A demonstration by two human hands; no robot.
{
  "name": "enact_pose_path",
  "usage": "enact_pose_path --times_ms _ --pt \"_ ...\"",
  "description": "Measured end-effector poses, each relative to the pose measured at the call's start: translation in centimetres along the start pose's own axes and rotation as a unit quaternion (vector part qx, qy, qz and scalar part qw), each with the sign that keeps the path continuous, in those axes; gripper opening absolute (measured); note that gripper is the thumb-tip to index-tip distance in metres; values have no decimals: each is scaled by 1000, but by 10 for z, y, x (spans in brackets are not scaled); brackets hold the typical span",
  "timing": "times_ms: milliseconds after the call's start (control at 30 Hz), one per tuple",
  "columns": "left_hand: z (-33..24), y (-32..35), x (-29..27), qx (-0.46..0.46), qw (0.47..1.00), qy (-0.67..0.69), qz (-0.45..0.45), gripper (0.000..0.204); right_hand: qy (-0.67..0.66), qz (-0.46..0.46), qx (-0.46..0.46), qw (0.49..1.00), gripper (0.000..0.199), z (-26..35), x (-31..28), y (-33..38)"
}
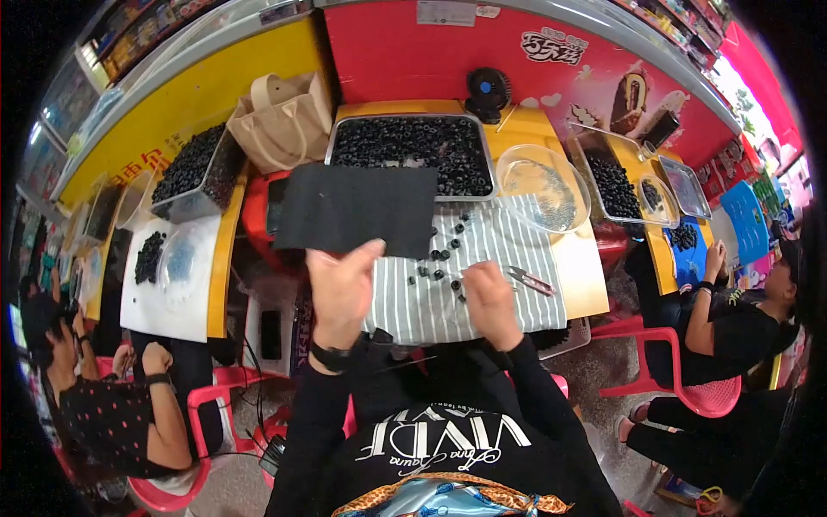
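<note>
My left hand grips the near edge of a black rectangular sheet, its thumb over the edge. Whether the sheet is cloth or card I cannot tell. It is raised over the left of a grey-and-white striped cloth. My right hand is closed above the cloth's near part; what its fingers hold, if anything, is hidden. Small black ring-shaped pieces lie scattered on the cloth between my hands. Just right of my right hand are thread snips with reddish handles.
A clear bin full of black pieces stands behind the cloth, beside a round clear tray. A beige bag and a black fan stand at the back. People sit at tables on both sides, near pink chairs.
</note>
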State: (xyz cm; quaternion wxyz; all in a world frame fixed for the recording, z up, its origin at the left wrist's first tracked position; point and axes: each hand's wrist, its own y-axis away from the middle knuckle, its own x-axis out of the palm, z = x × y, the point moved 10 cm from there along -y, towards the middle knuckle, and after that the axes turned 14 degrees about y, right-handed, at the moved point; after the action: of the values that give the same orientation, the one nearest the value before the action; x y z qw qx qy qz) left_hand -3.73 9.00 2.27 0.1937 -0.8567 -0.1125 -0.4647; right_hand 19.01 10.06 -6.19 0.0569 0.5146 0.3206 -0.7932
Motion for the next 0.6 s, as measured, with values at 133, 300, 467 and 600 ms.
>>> enact_pose_path --times_ms 133,300,467,600 --pt "29 42 -10 -29 999 -36 -8 55 -528 67 245 811 18 2 -18 -8" --pt "56 69 -2 -55 997 -59 3 52 -530 82 188 823 24 32 -36 -16" --pt "65 56 -16 -182 983 10 -15 27 -574 55 193 794 21 24 -61 -23" --pt "66 54 -47 -185 977 77 -72 21 -523 45 220 822 19 -4 -41 -24"
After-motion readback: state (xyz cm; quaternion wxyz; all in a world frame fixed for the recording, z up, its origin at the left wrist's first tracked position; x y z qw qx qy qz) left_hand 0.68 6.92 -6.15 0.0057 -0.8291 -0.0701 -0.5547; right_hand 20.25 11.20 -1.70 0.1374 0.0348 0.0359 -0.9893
